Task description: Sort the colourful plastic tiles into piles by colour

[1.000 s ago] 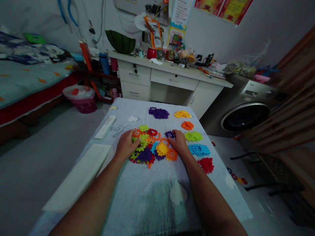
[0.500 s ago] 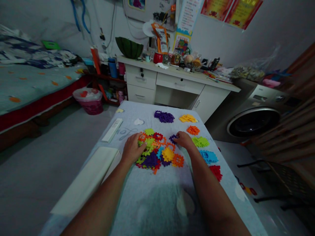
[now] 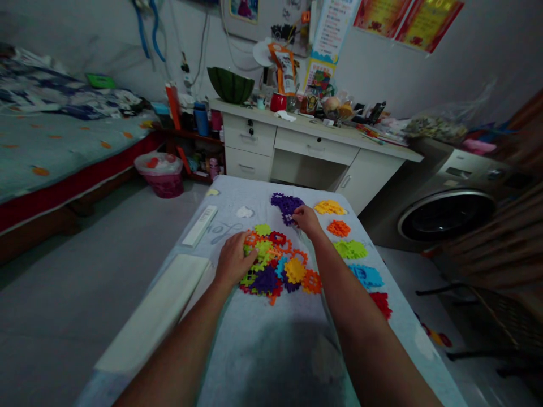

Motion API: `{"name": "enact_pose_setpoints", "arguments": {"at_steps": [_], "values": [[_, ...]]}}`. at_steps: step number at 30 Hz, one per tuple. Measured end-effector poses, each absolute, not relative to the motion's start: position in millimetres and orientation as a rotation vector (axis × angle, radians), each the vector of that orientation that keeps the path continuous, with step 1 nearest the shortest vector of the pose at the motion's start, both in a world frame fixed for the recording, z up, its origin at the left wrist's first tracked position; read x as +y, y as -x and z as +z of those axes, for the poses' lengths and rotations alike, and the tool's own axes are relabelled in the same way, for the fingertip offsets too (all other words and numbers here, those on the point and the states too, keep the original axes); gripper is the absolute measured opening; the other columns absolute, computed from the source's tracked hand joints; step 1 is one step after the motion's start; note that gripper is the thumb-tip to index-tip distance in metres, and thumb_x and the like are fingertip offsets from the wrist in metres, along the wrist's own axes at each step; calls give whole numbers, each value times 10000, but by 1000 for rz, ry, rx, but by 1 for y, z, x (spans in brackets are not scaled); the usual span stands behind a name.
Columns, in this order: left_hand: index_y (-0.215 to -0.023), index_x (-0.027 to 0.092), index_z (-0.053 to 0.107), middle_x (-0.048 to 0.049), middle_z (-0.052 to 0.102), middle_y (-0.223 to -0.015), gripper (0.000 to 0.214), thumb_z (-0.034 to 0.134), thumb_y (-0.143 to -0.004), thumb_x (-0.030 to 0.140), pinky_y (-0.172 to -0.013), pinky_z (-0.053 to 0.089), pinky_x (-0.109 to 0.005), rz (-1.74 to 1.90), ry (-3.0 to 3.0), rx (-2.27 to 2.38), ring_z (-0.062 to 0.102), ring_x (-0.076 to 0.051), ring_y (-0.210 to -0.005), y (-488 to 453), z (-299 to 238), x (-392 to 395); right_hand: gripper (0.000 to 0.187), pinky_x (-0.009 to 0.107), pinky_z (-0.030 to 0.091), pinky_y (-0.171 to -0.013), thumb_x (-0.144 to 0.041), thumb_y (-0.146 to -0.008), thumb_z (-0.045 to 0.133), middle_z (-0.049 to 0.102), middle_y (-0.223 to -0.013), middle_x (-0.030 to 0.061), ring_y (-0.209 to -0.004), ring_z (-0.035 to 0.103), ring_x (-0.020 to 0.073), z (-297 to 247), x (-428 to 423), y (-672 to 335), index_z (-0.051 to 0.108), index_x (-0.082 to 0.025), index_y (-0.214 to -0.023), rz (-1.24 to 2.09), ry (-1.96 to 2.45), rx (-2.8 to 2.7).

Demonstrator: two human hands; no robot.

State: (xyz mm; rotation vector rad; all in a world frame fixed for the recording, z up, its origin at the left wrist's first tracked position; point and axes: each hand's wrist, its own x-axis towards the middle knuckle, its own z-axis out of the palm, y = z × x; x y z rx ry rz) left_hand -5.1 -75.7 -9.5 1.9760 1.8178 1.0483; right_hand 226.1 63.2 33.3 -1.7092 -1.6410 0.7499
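A mixed heap of plastic gear-shaped building pieces (image 3: 265, 278) in several colours lies in the middle of the cloth-covered table. My left hand (image 3: 232, 259) rests against the heap's left side, thumb apart from the fingers, touching orange and green pieces. Farther back, my right hand (image 3: 307, 220) pinches a purple gear piece (image 3: 288, 218) at the front edge of the purple pile (image 3: 283, 201). Single-colour piles run down the table's right side: yellow (image 3: 330, 207), orange (image 3: 339, 228), lime green (image 3: 350, 249), blue (image 3: 365, 276) and red (image 3: 380, 303), the last partly behind my right forearm.
A long white box (image 3: 155, 316) and a smaller white strip-shaped box (image 3: 199, 226) lie along the table's left edge. Behind the table stands a white desk (image 3: 250, 135) with cluttered top. A washing machine (image 3: 445, 198) is at the right, a pink bin (image 3: 163, 181) at the left.
My right hand has moved away from the heap's right side, back to the purple pile, carrying the purple gear piece. The left hand stays at the heap. The view has shifted slightly.
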Motion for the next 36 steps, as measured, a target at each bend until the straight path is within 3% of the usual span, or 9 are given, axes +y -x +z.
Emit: {"name": "enact_pose_setpoints", "arguments": {"at_steps": [6,13,17,21,27,36], "values": [[-1264,179,558,-120,604,-1284,471,541,-824,345,-1060,414,-465,1054,-1976,1807,534,-301,-1214,5,-8,-77,163,258,498,-711,-139,-716,571,644,-719,-10,-692,619,148,20,96,-196,667,-172,-844,579,1698,-1663],[-1265,171,554,-130,605,-1278,472,538,-825,341,-1054,416,-474,1050,-1978,1820,532,-307,-1211,5,-8,-77,346,304,470,-925,-68,-726,540,703,-1019,76,-962,634,186,34,89,-192,689,-143,-1030,399,1655,-1755],[-1265,168,551,-132,602,-1282,477,541,-822,344,-1056,415,-469,1054,-1991,1810,533,-305,-1211,5,-9,-76,315,301,464,-933,-101,-784,540,693,-1078,100,-996,625,185,42,64,-185,681,-126,-1065,391,1521,-1993],[-1259,168,551,-130,605,-1280,477,550,-813,336,-1062,410,-468,1062,-1995,1804,539,-304,-1206,5,-9,-76,288,324,440,-977,-215,-820,618,692,-1140,105,-1061,621,208,45,39,-166,676,-144,-1093,469,1411,-2433],[-1260,156,549,-136,608,-1275,479,550,-820,345,-1061,411,-467,1059,-1999,1803,536,-303,-1208,5,-8,-76,627,395,463,-921,-523,-771,683,637,-1209,178,-1115,596,300,41,21,-140,579,-157,-1269,360,1726,-2477],[-1254,163,555,-137,610,-1276,483,544,-808,348,-1053,419,-473,1048,-1996,1814,540,-308,-1207,6,-7,-76,563,350,438,-958,-249,-765,673,644,-1169,120,-1073,600,229,36,23,-152,527,-165,-1302,375,1636,-2332]]}}
